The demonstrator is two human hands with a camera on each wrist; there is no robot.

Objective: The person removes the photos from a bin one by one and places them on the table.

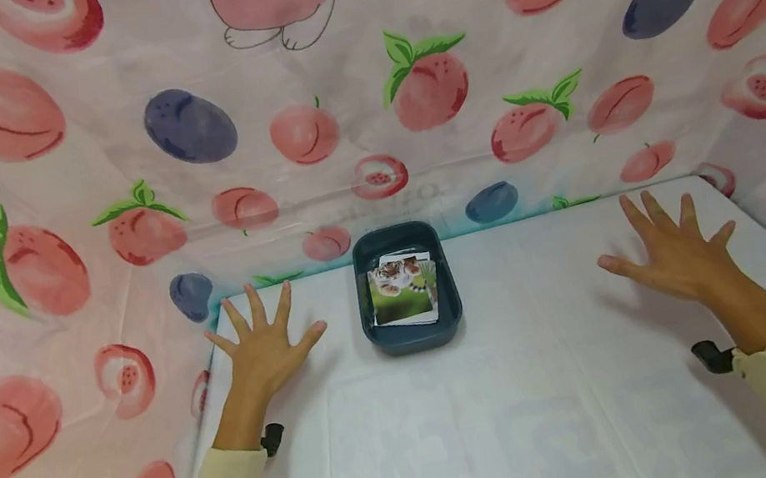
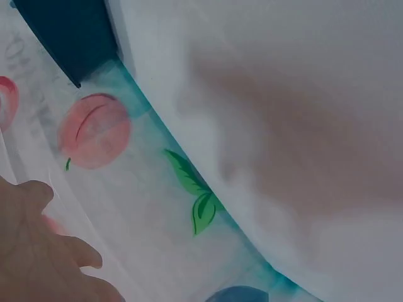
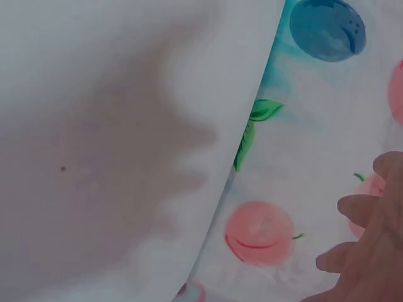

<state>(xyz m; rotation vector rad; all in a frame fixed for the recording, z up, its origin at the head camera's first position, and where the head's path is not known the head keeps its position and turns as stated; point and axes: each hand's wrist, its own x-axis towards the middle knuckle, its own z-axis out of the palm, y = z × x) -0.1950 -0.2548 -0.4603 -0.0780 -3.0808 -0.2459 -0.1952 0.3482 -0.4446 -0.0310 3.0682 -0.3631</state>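
With fingers spread wide, my left hand [image 1: 264,359] hovers over the left part of the white table, its shadow falling beside it. My right hand [image 1: 683,256] is spread the same way over the right part. Neither holds anything. Between them, nearer the left hand, a dark blue-green tray [image 1: 415,342] stands at the far edge. Inside it lies a small stack of picture cards [image 1: 401,303]; the top one shows a tiger cub on grass. A corner of the tray also appears in the left wrist view, and the cards are hidden there.
The table [image 1: 505,421] has a white cover. A fruit-patterned curtain [image 1: 345,194] hangs along its far edge and both sides. Each wrist wears a small black camera mount, the left mount [image 1: 273,438] and the right mount [image 1: 713,357], below the hands.
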